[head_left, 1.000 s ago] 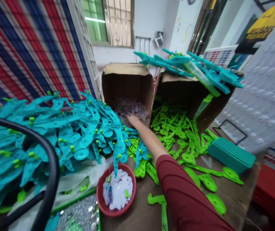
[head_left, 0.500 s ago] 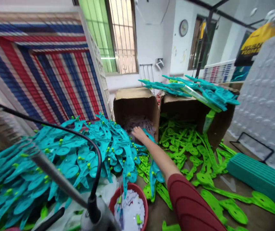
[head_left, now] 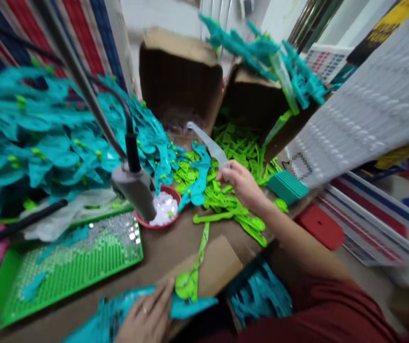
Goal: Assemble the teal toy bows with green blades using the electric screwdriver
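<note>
My right hand, fingers closed, pinches one end of a long, thin, translucent white plastic piece. The piece's far end points toward the mouth of the left cardboard box. At the table's front edge my left hand lies flat with fingers stretched out over a turquoise plastic part; its thumb is hidden. Touching that part is a lime-green plastic piece with a round end. Another turquoise part lies on the lime pieces to the left of my right hand.
A big heap of turquoise parts fills the left. The left cardboard box holds pale pieces, and lime parts spill from the right one. A grey tool hangs over a red bowl. A green tray holds small bits.
My right hand has drawn back from the left box and now holds the translucent piece. The view has tilted down; my left hand, the green tray and the table edge have come into sight.
</note>
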A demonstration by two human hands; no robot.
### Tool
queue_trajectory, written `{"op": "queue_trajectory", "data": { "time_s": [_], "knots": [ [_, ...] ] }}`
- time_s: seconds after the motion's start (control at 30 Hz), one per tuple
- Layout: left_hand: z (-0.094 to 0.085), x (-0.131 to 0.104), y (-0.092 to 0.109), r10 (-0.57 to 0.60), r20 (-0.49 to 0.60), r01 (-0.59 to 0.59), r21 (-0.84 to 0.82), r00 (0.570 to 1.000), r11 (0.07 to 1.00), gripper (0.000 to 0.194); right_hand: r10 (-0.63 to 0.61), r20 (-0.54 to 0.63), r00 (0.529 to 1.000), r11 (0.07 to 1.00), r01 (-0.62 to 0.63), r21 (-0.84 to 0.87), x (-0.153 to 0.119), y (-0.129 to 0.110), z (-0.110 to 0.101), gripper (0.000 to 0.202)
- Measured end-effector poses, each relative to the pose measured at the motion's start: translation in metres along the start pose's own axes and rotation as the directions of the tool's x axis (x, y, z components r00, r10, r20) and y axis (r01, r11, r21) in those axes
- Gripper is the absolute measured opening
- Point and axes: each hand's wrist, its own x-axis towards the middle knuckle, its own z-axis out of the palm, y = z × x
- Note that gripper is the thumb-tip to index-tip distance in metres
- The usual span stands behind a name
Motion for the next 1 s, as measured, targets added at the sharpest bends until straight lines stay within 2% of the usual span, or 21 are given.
{"op": "queue_trajectory", "data": {
  "time_s": [0.03,0.07,0.1,0.17,0.2,0.27,0.37,0.47,0.67,0.77,0.93,1.0],
  "knots": [
    [0.001,-0.001,0.002,-0.014,0.038,0.012,0.048,0.999,0.999,0.039,0.130,0.059,0.990,0.956,-0.141,0.257,-0.044,0.005,-0.001,0.019],
    [0.000,-0.001,0.004,-0.015,0.004,0.014,0.090,1.000,0.996,0.041,0.257,0.127,0.958,0.846,-0.286,0.450,-0.086,0.008,-0.001,0.021],
    [-0.001,0.001,0.006,0.017,0.046,-0.022,0.120,0.999,0.992,0.042,0.364,0.157,0.918,0.704,-0.382,0.598,-0.122,0.009,0.002,0.024],
    [-0.005,0.005,0.007,0.049,0.069,-0.059,0.152,0.996,0.987,0.041,0.524,0.184,0.831,0.498,-0.475,0.726,-0.177,0.009,0.015,0.031],
    [-0.007,0.008,0.007,0.063,0.087,-0.076,0.162,0.994,0.984,0.041,0.573,0.186,0.798,0.444,-0.493,0.749,-0.194,0.008,0.025,0.033],
    [-0.009,0.012,0.007,0.076,0.093,-0.091,0.178,0.993,0.980,0.040,0.613,0.213,0.761,0.398,-0.530,0.749,-0.214,0.007,0.049,0.035],
    [-0.011,0.014,0.009,0.074,0.091,-0.090,0.184,0.993,0.979,0.038,0.592,0.242,0.769,0.425,-0.553,0.716,-0.218,0.005,0.084,0.039],
    [-0.012,0.014,0.011,0.061,0.099,-0.077,0.170,0.993,0.983,0.036,0.560,0.272,0.783,0.471,-0.570,0.673,-0.210,0.005,0.102,0.044],
    [-0.012,0.015,0.006,0.115,0.160,-0.141,0.162,0.980,0.977,0.037,0.539,0.328,0.776,0.495,-0.607,0.622,-0.204,0.014,0.093,0.047],
    [-0.011,0.015,0.004,0.107,0.176,-0.128,0.113,0.979,0.985,0.038,0.541,0.335,0.772,0.516,-0.619,0.592,-0.206,0.016,0.092,0.053],
    [-0.009,0.014,0.003,0.092,0.187,-0.107,0.072,0.978,0.992,0.036,0.555,0.339,0.759,0.580,-0.646,0.497,-0.209,0.020,0.097,0.055],
    [-0.009,0.014,0.004,0.093,0.180,-0.108,0.075,0.979,0.991,0.036,0.570,0.308,0.761,0.661,-0.648,0.378,-0.209,0.021,0.096,0.054]
  ]
}}
